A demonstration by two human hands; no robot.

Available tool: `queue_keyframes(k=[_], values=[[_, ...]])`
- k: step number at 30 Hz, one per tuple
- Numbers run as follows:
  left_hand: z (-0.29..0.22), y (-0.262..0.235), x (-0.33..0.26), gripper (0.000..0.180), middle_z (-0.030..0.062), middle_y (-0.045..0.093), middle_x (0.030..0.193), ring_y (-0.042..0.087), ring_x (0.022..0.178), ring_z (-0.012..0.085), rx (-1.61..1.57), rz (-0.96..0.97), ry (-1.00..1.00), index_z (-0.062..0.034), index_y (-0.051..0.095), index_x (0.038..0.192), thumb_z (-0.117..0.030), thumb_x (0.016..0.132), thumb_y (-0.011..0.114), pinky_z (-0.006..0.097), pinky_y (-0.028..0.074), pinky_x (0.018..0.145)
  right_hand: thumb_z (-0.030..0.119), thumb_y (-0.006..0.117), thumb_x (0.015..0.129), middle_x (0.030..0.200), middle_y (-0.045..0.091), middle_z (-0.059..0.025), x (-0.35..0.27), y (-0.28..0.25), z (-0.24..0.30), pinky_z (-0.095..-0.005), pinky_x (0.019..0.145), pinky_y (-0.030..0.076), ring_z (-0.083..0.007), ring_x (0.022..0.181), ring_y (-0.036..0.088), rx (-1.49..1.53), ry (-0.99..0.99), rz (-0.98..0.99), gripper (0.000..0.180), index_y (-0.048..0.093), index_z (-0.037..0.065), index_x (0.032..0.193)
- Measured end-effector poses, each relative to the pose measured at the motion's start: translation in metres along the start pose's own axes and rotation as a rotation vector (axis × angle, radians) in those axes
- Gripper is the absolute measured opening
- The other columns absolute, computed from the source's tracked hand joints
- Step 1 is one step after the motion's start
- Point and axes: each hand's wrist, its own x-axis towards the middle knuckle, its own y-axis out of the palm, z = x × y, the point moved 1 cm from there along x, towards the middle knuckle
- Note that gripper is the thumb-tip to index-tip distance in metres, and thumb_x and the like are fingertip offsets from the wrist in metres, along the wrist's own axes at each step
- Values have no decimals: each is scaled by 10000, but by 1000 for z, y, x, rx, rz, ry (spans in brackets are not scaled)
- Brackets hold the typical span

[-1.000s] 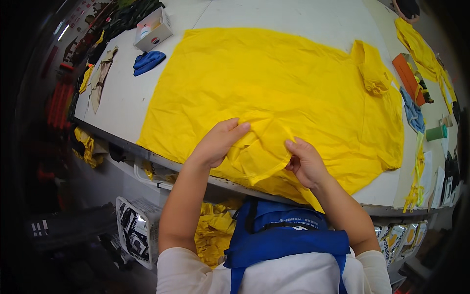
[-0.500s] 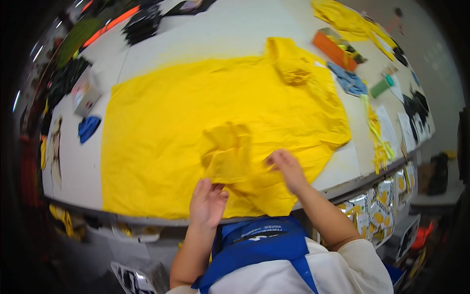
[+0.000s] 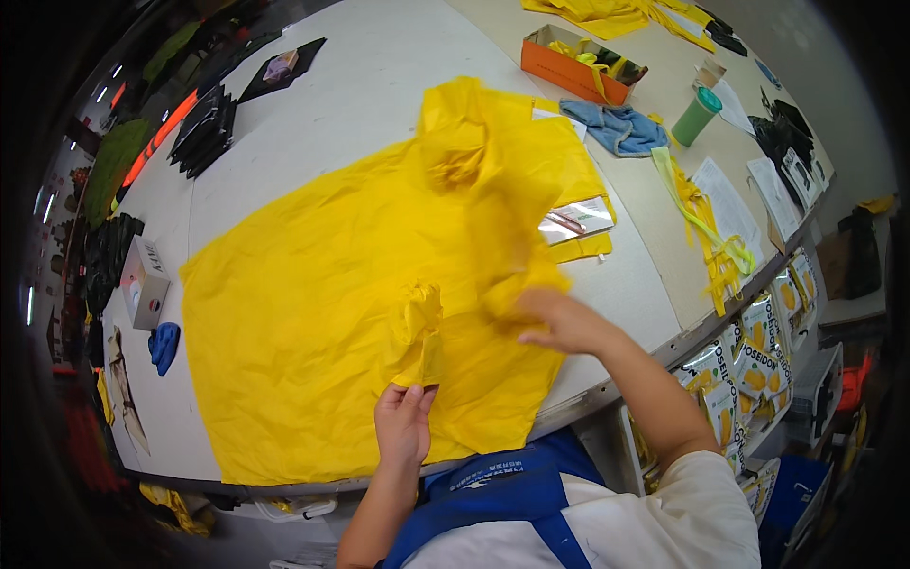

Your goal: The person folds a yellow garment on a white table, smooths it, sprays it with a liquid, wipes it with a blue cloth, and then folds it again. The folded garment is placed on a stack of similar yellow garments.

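A large yellow garment (image 3: pixel 294 313), like a raincoat, lies spread over the table in front of me. My left hand (image 3: pixel 403 422) pinches the end of a yellow sleeve (image 3: pixel 417 341), which stands up crumpled above its fingers. At the garment's right side, my right hand (image 3: pixel 569 324) is against a raised, motion-blurred fold of the yellow cloth (image 3: pixel 507 242). Its thumb shows, but the fingertips are lost in the blur, so I cannot tell whether they grip. A bunched, gathered part (image 3: pixel 455 156) sits at the garment's far edge.
Beyond the garment are an orange box (image 3: pixel 578 76), blue denim cloth (image 3: pixel 621 128) and a green cup (image 3: pixel 697 117). A clear packet (image 3: pixel 578 220) lies by its right edge. Black folded packs (image 3: pixel 204 133), a white box (image 3: pixel 145 284) and blue cloth (image 3: pixel 163 346) are on the left.
My view has shifted. The cloth on the right has been lifted and swung, uncovering a packet and papers. My right hand has come to that cloth; my left still holds the sleeve end.
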Motion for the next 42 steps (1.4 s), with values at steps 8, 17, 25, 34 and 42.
queue_keyframes(k=[8,17,25,34,42], values=[[-1,27,10,119,100,641,1007,622,929,192,5,39,-4,0,575,1012,-4,892,582,345,501,864,32,578,813,1020,625,-174,1,-22,-142,-415,878,461,-359,979,576,-301,478,-607,234,622,10,1042],[-7,40,-4,277,99,651,1060,616,962,141,-45,99,18,43,574,1129,63,854,602,248,466,894,57,531,899,1027,621,-162,31,-32,-134,-313,711,512,-250,862,619,-61,503,-627,223,562,-10,1110],[-12,40,-19,281,92,657,1035,614,946,120,40,118,102,41,575,1152,47,871,600,236,468,871,66,751,740,739,535,-13,24,23,139,-206,547,385,-83,613,471,567,218,-303,249,675,51,977],[-21,28,-29,298,97,659,1019,623,905,126,-54,157,81,47,557,1179,37,883,586,251,487,841,61,675,827,803,566,-42,20,46,156,-250,591,409,-115,690,544,863,235,-312,160,653,10,978],[-30,24,-39,363,113,650,1083,631,955,156,-118,154,74,43,516,1244,32,886,571,287,494,872,86,677,828,861,605,-93,-7,24,150,-248,644,468,-165,720,559,379,124,-312,257,646,-1,1069]])
